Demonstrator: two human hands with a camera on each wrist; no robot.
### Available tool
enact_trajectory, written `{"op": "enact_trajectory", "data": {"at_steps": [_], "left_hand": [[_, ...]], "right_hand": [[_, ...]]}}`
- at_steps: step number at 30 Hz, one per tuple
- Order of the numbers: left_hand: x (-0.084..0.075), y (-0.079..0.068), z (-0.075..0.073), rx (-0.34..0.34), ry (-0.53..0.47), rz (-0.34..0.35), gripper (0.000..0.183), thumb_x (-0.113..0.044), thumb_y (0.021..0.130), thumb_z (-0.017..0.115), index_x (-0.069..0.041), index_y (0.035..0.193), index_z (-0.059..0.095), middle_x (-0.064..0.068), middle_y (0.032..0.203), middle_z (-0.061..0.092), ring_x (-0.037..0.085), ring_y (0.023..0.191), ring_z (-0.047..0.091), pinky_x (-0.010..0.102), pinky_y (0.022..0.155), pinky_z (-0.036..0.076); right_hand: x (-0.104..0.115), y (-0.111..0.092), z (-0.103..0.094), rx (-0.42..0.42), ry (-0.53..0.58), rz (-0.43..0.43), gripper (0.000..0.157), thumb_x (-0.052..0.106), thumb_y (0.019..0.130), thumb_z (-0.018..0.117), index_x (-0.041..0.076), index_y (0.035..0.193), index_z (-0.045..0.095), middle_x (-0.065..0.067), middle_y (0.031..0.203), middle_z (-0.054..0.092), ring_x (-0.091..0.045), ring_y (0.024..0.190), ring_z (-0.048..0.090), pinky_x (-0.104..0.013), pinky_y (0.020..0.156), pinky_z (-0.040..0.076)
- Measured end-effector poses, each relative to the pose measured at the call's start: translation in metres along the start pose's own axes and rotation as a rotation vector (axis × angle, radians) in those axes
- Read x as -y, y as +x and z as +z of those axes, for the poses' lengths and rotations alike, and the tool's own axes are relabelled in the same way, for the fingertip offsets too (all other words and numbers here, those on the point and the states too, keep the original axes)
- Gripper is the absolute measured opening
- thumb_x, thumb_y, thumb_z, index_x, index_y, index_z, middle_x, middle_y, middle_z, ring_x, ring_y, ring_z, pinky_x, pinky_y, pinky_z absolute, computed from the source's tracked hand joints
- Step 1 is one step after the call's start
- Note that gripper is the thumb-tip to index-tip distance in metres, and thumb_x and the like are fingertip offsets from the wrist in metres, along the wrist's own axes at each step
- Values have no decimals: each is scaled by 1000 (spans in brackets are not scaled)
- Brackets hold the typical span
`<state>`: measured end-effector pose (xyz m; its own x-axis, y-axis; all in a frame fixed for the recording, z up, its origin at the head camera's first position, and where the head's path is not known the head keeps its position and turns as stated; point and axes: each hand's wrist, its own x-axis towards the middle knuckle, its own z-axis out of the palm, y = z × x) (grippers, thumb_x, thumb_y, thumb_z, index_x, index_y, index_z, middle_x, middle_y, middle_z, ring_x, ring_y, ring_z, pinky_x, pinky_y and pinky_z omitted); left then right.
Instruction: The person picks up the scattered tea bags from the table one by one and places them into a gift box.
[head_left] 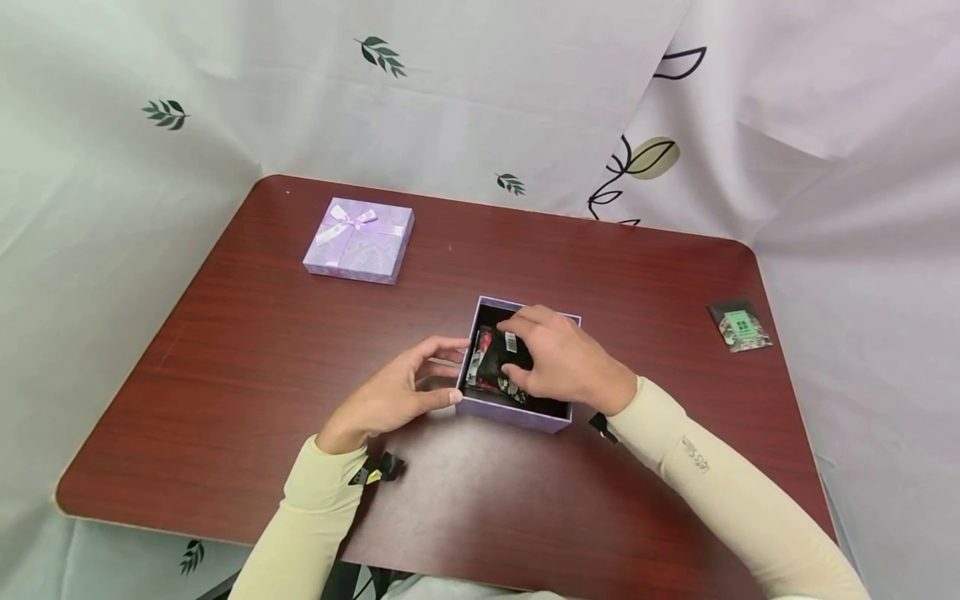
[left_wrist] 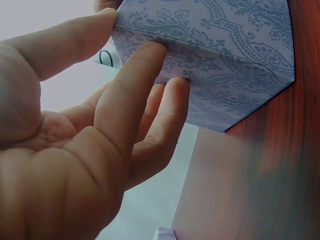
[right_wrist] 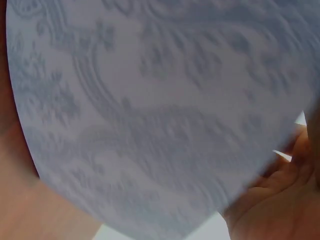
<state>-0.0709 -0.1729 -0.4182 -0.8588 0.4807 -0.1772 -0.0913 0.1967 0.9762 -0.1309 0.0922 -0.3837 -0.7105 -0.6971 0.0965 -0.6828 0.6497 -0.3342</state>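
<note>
An open purple patterned box (head_left: 513, 414) stands near the middle of the table, its side wall filling most of the right wrist view. My right hand (head_left: 562, 354) reaches inside and grips a black packet (head_left: 493, 360) with a white barcode label, thumb and fingers at its edges. Something red and grey (head_left: 477, 358) shows beside that packet; its kind is unclear. My left hand (head_left: 401, 387) steadies the box from the left. Its thumb touches the near corner, and in the left wrist view extended fingers (left_wrist: 132, 90) rest against the patterned wall.
A purple lid (head_left: 360, 242) with a ribbon bow lies at the back left of the brown table (head_left: 225, 367). Near the right edge lies another dark packet (head_left: 740, 326) with a green label. White leaf-print cloth (head_left: 465, 100) hangs behind.
</note>
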Motion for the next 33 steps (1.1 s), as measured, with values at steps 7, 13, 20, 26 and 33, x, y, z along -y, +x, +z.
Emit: {"op": "enact_trajectory", "data": {"at_steps": [7, 13, 20, 26, 33], "left_hand": [[-2, 1, -1, -11, 22, -10, 67, -4, 96, 77, -14, 155, 48, 20, 148, 58, 37, 135, 60, 50, 102, 52], [-3, -1, -2, -19, 32, -22, 69, -6, 95, 78, -16, 156, 47, 17, 150, 57, 36, 136, 60, 45, 101, 53], [-2, -4, -2, -40, 52, -13, 69, -5, 94, 79, -15, 155, 49, 15, 148, 58, 38, 134, 61, 47, 101, 52], [-1, -3, -1, -38, 47, -14, 69, -6, 94, 79, -15, 156, 48, 14, 148, 57, 38, 135, 60, 47, 99, 53], [-1, -1, 1, -30, 42, -19, 69, -6, 94, 79, -15, 156, 48, 16, 149, 57, 38, 134, 60, 46, 98, 54]], "right_hand": [[-17, -10, -23, -133, 64, 9, 48, 29, 87, 83, 4, 127, 72, -8, 116, 74, -24, 99, 71, -44, 90, 60], [-38, -23, -39, -222, 44, 60, 48, 28, 88, 83, 5, 128, 72, -6, 115, 75, -22, 87, 66, -41, 80, 56], [-65, -41, -50, -262, 23, 180, 51, 29, 87, 85, 5, 130, 72, -9, 121, 75, -25, 96, 67, -45, 84, 54], [-92, -60, -58, -307, 19, 287, 53, 27, 87, 85, 2, 132, 70, -15, 127, 72, -34, 108, 68, -53, 93, 51], [-127, -87, -63, -353, 14, 421, 55, 28, 88, 83, 1, 134, 68, -20, 129, 70, -40, 119, 63, -62, 106, 39]]}}
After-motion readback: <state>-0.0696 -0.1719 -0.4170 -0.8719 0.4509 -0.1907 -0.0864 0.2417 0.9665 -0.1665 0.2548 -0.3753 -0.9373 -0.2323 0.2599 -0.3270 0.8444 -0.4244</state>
